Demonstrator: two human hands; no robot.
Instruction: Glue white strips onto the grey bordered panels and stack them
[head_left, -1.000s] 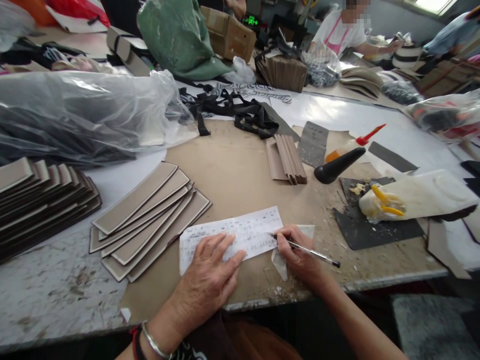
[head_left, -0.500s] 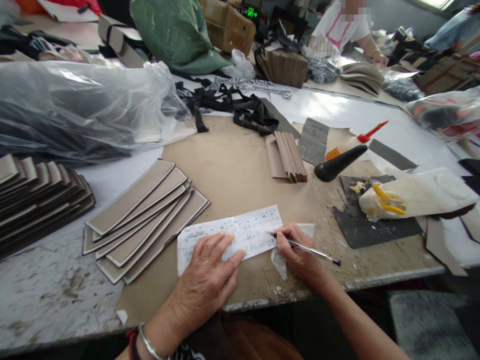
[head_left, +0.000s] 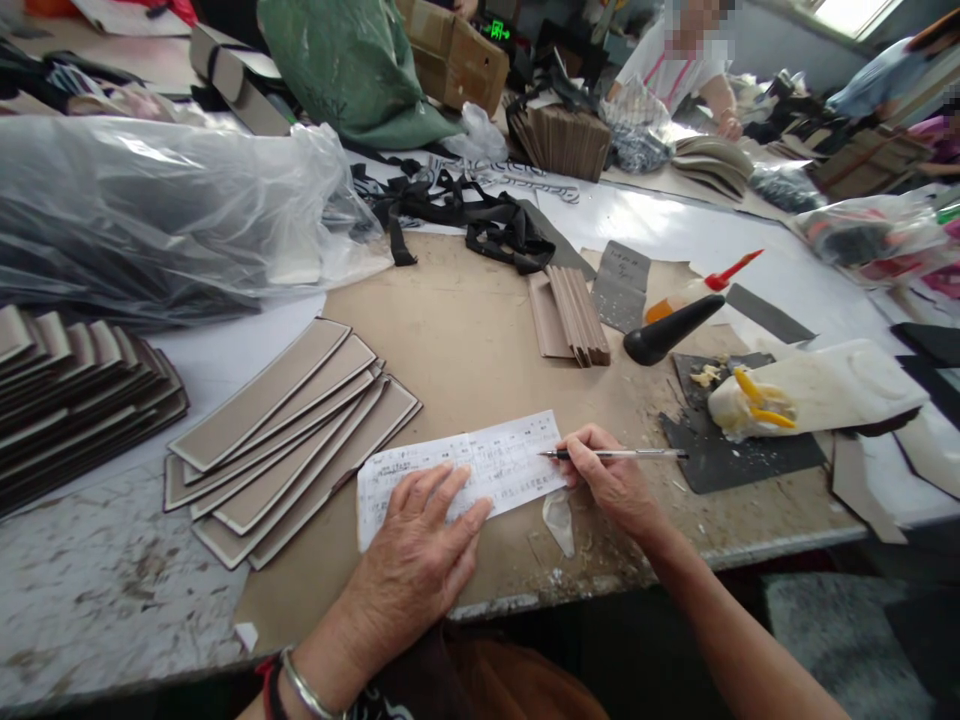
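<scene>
A slip of paper (head_left: 517, 460) covered in handwriting and printed marks lies near the table's front edge. My left hand (head_left: 424, 540) rests flat on its lower left part, fingers stretched out. In my right hand (head_left: 611, 480) is a pen (head_left: 637, 454) with a clear barrel and dark end, gripped between thumb and fingers. The pen's tip is at the paper's right part; whether it touches cannot be made out. Left of the paper, several beige panels with dark edges (head_left: 277, 430) lie fanned out. A small translucent scrap (head_left: 559, 522) lies below my right hand.
Beyond the paper stand folded beige pieces (head_left: 574, 315), a black tapered tool (head_left: 671, 330) and a red-tipped bottle (head_left: 675, 300). At right lies a white container (head_left: 825, 385) with yellow handles. Left are stacked panels (head_left: 82, 400) and a plastic bag (head_left: 165, 215). Co-workers stand farther back.
My right hand has moved slightly right and up, and the pen has swung from slanting down to nearly level. My left hand stays on the paper. The view has shifted a little.
</scene>
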